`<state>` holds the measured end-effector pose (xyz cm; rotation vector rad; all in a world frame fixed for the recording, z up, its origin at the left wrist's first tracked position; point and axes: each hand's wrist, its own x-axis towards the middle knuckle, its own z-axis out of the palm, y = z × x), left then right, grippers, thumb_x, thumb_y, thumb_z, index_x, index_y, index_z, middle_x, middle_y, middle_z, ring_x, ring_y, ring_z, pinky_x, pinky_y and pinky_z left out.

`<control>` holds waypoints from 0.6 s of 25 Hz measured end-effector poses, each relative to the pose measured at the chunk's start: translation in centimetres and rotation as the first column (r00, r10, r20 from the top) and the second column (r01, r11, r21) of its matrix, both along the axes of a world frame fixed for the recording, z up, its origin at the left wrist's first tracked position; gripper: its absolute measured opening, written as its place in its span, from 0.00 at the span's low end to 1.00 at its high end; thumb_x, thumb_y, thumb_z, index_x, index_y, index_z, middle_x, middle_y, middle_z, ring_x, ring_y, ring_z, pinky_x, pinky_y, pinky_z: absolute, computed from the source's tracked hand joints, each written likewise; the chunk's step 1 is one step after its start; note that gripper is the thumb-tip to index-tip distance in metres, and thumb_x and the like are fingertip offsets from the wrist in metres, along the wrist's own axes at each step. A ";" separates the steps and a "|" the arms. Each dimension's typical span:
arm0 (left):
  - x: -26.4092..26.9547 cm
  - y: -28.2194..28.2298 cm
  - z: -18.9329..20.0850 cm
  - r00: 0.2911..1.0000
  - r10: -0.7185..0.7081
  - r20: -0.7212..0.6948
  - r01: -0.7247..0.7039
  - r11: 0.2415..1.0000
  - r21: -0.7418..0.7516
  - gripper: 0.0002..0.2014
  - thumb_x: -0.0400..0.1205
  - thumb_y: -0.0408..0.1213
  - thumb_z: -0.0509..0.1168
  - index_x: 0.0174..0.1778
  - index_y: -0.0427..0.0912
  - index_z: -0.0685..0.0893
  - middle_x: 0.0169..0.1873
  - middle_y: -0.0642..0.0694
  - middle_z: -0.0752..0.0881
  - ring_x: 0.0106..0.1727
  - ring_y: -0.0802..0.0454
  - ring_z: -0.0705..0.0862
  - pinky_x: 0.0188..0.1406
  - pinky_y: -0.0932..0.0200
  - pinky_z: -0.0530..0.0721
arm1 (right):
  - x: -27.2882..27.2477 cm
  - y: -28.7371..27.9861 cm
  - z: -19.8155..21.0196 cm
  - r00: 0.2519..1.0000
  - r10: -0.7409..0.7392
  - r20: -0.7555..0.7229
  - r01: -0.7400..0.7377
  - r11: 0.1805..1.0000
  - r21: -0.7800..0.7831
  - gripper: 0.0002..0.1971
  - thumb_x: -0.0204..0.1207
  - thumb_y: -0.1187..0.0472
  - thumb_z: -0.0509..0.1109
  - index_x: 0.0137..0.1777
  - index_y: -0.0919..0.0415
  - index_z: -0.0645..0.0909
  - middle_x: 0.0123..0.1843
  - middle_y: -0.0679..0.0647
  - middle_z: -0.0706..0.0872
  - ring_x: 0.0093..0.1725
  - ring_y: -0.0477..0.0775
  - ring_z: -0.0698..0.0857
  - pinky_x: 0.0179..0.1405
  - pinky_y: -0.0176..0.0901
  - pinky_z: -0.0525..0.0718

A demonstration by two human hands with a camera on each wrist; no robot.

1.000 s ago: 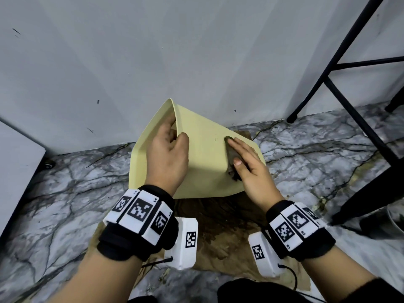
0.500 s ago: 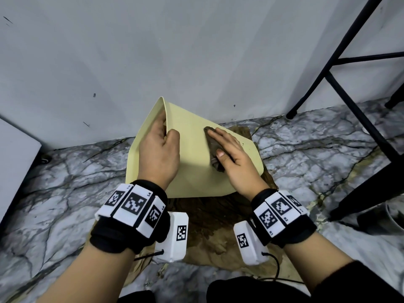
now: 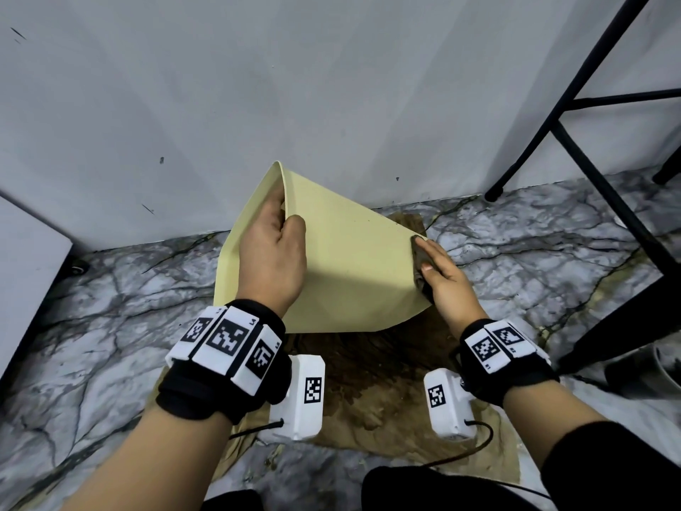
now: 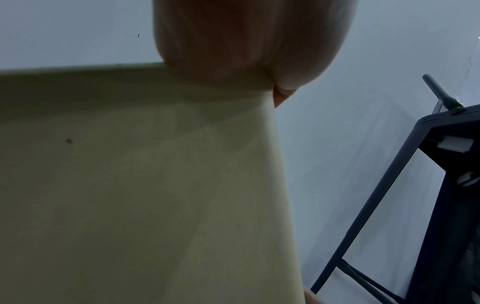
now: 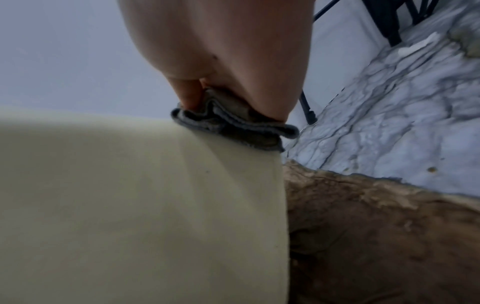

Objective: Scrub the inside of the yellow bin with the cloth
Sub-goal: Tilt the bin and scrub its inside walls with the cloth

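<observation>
The pale yellow bin [image 3: 350, 260] stands tilted on the floor, its opening turned away from me, so the inside is hidden. My left hand [image 3: 272, 252] grips its upper corner, thumb on the near face and fingers over the edge; the left wrist view shows the palm [image 4: 246, 41] against the bin wall [image 4: 130, 185]. My right hand [image 3: 438, 274] holds a dark grey cloth [image 3: 420, 285] against the bin's right edge. The right wrist view shows the folded cloth [image 5: 233, 127] pinched under the hand [image 5: 221, 41], wrapped over the corner of the bin [image 5: 130, 205].
A brown, wet, stained mat [image 3: 387, 381] lies under the bin on the grey marble floor [image 3: 110, 289]. Just behind it is a white wall [image 3: 331, 86]. Black metal frame legs [image 3: 589, 160] stand at the right, and a white panel [image 3: 25, 271] at the left.
My right hand has slid the cloth from the middle of the bin's near face out to its right edge. The left hand keeps its grip on the upper corner.
</observation>
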<state>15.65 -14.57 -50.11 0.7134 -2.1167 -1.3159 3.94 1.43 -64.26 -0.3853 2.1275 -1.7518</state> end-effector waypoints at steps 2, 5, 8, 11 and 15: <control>0.1 0.0 0.0 1.000 -0.009 0.005 0.009 1.000 -0.004 0.22 0.78 0.25 0.52 0.62 0.53 0.77 0.32 0.62 0.79 0.28 0.74 0.76 0.29 0.82 0.72 | 0.9 -0.7 0.8 1.000 0.005 -0.028 -0.005 1.000 0.007 0.22 0.79 0.68 0.58 0.70 0.48 0.70 0.80 0.50 0.64 0.80 0.49 0.56 0.83 0.55 0.51; 0.0 0.2 0.0 0.999 -0.045 0.019 0.046 0.999 -0.017 0.21 0.78 0.25 0.52 0.60 0.52 0.78 0.32 0.59 0.80 0.27 0.70 0.76 0.27 0.79 0.71 | 2.6 -2.4 3.8 0.987 0.097 -0.128 -0.101 0.994 -0.029 0.22 0.79 0.67 0.59 0.71 0.49 0.70 0.79 0.50 0.65 0.80 0.52 0.57 0.82 0.58 0.51; -0.2 0.2 -0.2 0.998 -0.054 0.028 0.055 0.998 -0.028 0.21 0.77 0.27 0.52 0.63 0.48 0.78 0.32 0.58 0.81 0.27 0.69 0.75 0.28 0.78 0.71 | 4.5 -5.0 7.4 0.936 0.211 -0.282 -0.232 0.972 -0.044 0.23 0.76 0.60 0.59 0.71 0.48 0.69 0.79 0.51 0.66 0.79 0.50 0.58 0.82 0.49 0.50; 0.1 0.1 -0.3 0.998 -0.068 0.004 0.068 0.997 -0.018 0.22 0.76 0.28 0.52 0.65 0.46 0.77 0.36 0.61 0.82 0.31 0.72 0.77 0.33 0.80 0.72 | 5.4 -6.3 8.7 0.905 0.266 -0.331 -0.299 0.953 -0.051 0.25 0.73 0.57 0.57 0.71 0.44 0.68 0.77 0.47 0.67 0.78 0.47 0.59 0.80 0.46 0.52; 0.5 0.2 -0.1 0.997 -0.081 0.016 0.080 0.997 0.022 0.22 0.79 0.25 0.52 0.67 0.46 0.75 0.38 0.67 0.79 0.31 0.81 0.77 0.33 0.84 0.72 | 4.4 -5.0 6.9 0.904 0.266 -0.335 -0.302 0.951 -0.058 0.23 0.75 0.58 0.58 0.70 0.42 0.65 0.75 0.44 0.66 0.79 0.46 0.60 0.81 0.47 0.54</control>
